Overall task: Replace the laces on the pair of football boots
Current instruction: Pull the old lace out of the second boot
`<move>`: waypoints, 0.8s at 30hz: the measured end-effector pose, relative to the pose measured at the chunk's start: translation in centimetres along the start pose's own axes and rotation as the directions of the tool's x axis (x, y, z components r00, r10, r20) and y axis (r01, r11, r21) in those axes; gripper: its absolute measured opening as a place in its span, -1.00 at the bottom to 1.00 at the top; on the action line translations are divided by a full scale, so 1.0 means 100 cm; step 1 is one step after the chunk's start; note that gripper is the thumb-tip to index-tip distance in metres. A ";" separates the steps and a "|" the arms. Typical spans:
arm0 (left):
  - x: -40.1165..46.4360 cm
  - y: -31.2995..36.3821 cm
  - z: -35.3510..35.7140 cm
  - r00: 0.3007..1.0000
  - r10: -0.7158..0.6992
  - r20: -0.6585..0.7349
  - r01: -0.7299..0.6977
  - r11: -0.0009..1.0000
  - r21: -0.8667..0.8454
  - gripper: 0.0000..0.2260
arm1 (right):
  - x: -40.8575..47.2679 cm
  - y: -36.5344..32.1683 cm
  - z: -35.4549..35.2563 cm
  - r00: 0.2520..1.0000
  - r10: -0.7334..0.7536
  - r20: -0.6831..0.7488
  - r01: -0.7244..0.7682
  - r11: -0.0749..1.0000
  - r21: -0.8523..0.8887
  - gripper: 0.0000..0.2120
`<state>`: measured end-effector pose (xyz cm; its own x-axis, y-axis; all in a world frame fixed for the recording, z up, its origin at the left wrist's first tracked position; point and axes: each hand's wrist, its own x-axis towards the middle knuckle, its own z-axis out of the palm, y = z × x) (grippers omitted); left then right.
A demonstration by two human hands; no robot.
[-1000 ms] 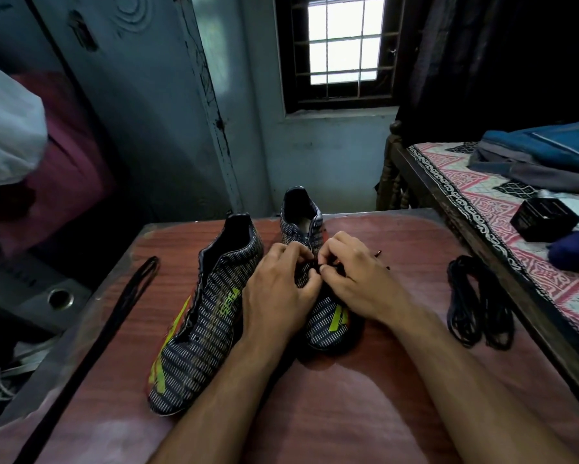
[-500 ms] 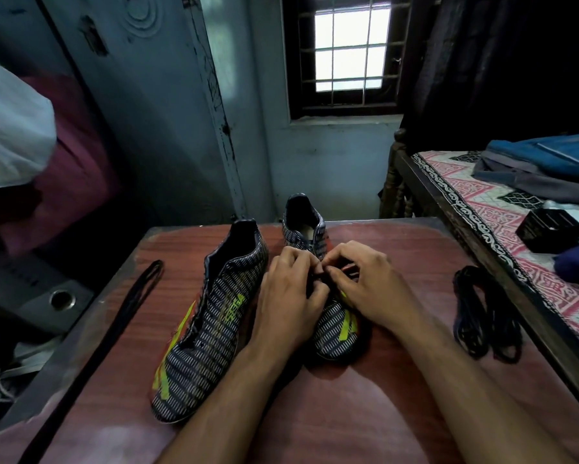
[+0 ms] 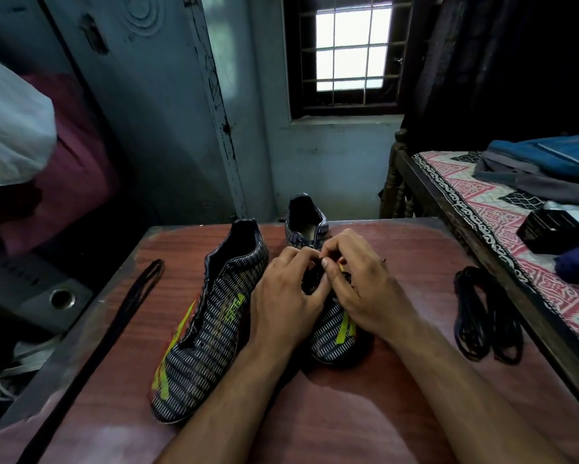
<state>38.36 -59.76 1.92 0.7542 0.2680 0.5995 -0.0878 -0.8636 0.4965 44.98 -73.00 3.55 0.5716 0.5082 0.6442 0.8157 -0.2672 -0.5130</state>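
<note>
While laced, right boot (image 3: 331, 333) toe toward camera.

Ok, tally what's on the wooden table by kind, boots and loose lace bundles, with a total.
Football boots: 2, the left boot and the right boot under both hands
Loose black lace bundles: 2, the left lace and the right lace
Total: 4

Two football boots stand on the worktop (image 3: 415, 249): the left boot (image 3: 211, 316) and, just beside it on its right, the right boot (image 3: 331, 336). Two hands work over the right boot: the left hand (image 3: 281, 296) and the right hand (image 3: 361, 289). Two loose black laces lie there: one straight lace (image 3: 114, 333) left of the left boot, one coiled lace (image 3: 485, 319) right of the right boot.
</note>
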 end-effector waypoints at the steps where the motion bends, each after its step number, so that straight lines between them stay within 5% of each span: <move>1: 0.000 0.000 0.000 1.000 0.001 0.003 -0.001 1.000 0.014 -0.71 | 0.000 -0.001 0.000 1.000 -0.006 0.004 0.006 1.000 0.002 -0.90; 5: -0.001 -0.004 -0.001 1.000 -0.028 -0.003 0.028 0.999 0.023 -0.85 | 0.001 -0.003 0.000 1.000 0.007 0.010 -0.007 0.999 0.041 -0.96; 11: -0.002 0.002 0.000 0.998 0.002 -0.063 -0.004 0.999 -0.032 -0.88 | 0.000 0.013 0.000 0.988 0.150 0.039 -0.151 0.988 0.033 -0.78; 16: -0.004 0.004 -0.002 0.997 -0.007 -0.073 -0.003 0.992 -0.126 -0.89 | -0.002 0.014 0.002 0.996 0.087 0.006 -0.086 0.996 -0.022 -0.92; 24: -0.002 -0.001 0.003 0.999 -0.011 -0.038 0.011 1.000 -0.011 -0.81 | 0.000 0.003 -0.001 0.993 -0.032 -0.113 0.033 0.999 0.004 -0.95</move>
<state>38.45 -59.84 1.58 0.7301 0.2933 0.6172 -0.0873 -0.8558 0.5099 45.24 -73.15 3.42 0.5512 0.4211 0.7203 0.8338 -0.2470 -0.4937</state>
